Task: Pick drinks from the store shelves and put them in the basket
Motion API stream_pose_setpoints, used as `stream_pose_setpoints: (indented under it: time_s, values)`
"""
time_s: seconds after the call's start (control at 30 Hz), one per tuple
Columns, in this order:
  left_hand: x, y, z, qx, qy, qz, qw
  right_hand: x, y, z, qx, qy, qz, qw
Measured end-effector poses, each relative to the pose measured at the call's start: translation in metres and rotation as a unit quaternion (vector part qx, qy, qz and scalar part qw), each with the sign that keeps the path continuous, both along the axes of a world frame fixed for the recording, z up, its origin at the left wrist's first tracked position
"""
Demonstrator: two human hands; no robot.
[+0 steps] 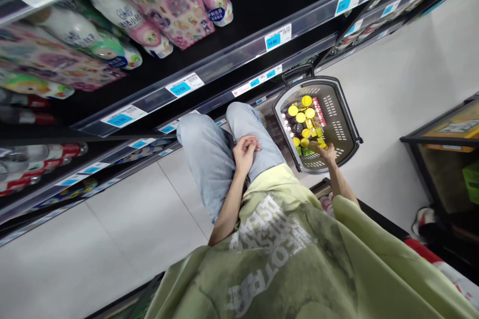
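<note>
My left hand [246, 150] rests on my jeans [204, 147] at the thigh, its fingers curled together with nothing seen in them. Over the near right part of a dark shopping basket [346, 132], my right hand [328, 153] reaches in with bent fingers closed at a small yellow item, whose kind is partly hidden by the hand. Several yellow-lidded containers [300, 117] lie in the basket. Beside them are a red packet [319, 111], dark round items [298, 128] and some green packs [307, 151].
Shelves on the left hold white bottles [132, 25] and pink patterned packs [175, 2]; blue price tags [185, 85] line their edges. Red-labelled bottles [41, 164] lie lower. A black-framed display stand [437, 142] is at right, a shoe [424, 219] beside it. Pale floor tiles [149, 214] spread below.
</note>
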State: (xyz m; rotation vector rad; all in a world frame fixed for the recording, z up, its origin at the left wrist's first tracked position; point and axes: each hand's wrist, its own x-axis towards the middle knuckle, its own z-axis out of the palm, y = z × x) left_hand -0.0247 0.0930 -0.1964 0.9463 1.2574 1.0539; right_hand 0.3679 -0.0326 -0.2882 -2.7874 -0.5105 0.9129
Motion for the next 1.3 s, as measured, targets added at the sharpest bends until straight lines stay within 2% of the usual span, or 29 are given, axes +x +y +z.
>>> stream_pose_setpoints:
  time_s: [0.17,0.4,0.6,0.73,1.3]
  values:
    - [-0.003,0.000,0.001,-0.003,0.008,-0.003,1.000,0.012,0.001,0.000,-0.033,-0.017,0.039,0.999]
    - [-0.002,0.000,0.001,-0.003,0.001,-0.005,1.000,0.035,0.012,-0.010,-0.060,-0.049,0.072,0.994]
    - [-0.001,0.002,0.003,-0.016,-0.011,-0.001,1.000,0.046,0.024,-0.025,-0.077,-0.085,0.054,0.992]
    - [0.001,0.004,0.005,-0.027,-0.003,0.000,1.000,0.047,0.033,-0.034,-0.085,-0.103,0.068,0.989]
    - [0.008,0.016,0.018,-0.070,-0.008,-0.009,0.997,0.062,0.072,-0.059,-0.121,-0.148,0.083,0.978]
